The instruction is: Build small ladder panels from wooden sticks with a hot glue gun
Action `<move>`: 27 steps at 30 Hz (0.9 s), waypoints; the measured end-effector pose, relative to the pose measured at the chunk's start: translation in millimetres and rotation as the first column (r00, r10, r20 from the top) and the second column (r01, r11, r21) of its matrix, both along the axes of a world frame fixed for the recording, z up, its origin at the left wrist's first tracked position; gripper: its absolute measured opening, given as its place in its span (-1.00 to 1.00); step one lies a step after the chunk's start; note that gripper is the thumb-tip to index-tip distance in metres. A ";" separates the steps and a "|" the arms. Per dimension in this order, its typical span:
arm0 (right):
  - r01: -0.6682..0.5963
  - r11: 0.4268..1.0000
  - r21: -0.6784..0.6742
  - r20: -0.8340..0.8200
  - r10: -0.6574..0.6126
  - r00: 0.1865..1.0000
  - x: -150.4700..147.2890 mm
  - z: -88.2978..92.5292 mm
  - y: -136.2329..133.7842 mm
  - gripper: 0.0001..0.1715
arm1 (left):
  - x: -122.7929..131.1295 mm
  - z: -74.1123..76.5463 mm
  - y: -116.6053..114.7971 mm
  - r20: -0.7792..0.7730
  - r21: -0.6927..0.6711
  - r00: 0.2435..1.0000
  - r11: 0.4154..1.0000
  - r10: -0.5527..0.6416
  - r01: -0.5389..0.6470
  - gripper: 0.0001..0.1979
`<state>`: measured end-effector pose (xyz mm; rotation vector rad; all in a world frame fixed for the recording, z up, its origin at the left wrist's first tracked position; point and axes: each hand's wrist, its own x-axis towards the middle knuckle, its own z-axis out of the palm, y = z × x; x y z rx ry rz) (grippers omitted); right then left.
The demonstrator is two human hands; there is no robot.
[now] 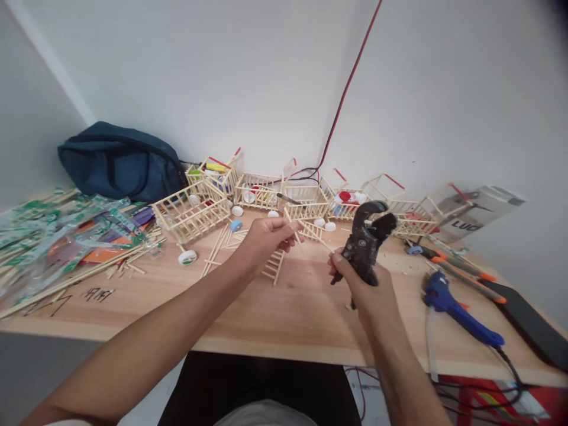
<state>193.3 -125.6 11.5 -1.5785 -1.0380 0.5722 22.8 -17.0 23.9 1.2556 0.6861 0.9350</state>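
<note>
My left hand (266, 236) is held above the wooden table (284, 319), its fingers pinched on a thin wooden stick (293, 228). My right hand (361, 278) is wrapped round the handles of black cutting pliers (368, 236), whose jaws point up and stand slightly apart. The stick's tip is a short way left of the jaws. Under my left hand lies a small ladder-like stick frame (275, 266).
Several small stick-built carts (190, 213) with bottle-cap wheels line the back of the table. A dark blue bag (119, 160) and plastic-wrapped sticks (57, 231) are at left. A blue glue gun (457, 307) and orange-handled tool (461, 266) lie at right.
</note>
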 end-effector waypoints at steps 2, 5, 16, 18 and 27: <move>-0.068 0.993 -0.100 0.124 0.080 0.989 18.1 6.1 -2.8 -0.66 | -1.9 1.2 2.7 -0.065 0.101 0.996 0.994 0.059 -0.052 -0.69; -0.211 0.956 -0.202 0.312 0.267 0.912 38.1 18.1 -6.2 -0.77 | -3.0 5.2 1.7 -0.227 0.364 0.962 0.929 0.153 -0.062 -0.75; -0.263 0.954 -0.147 0.304 0.296 0.905 26.5 34.3 23.3 -0.83 | 2.6 2.9 -18.1 -0.256 -0.048 0.846 0.880 -0.468 0.472 -0.66; -0.228 0.966 -0.119 0.274 0.252 0.928 22.7 30.1 25.1 -0.81 | 2.6 1.8 -17.6 -0.168 -0.126 0.850 0.866 -0.499 0.483 -0.62; -0.296 0.955 -0.023 -0.076 0.293 0.953 6.8 16.5 25.9 -0.64 | 4.5 2.1 -18.6 -0.052 -0.228 0.856 0.840 -0.515 0.492 -0.57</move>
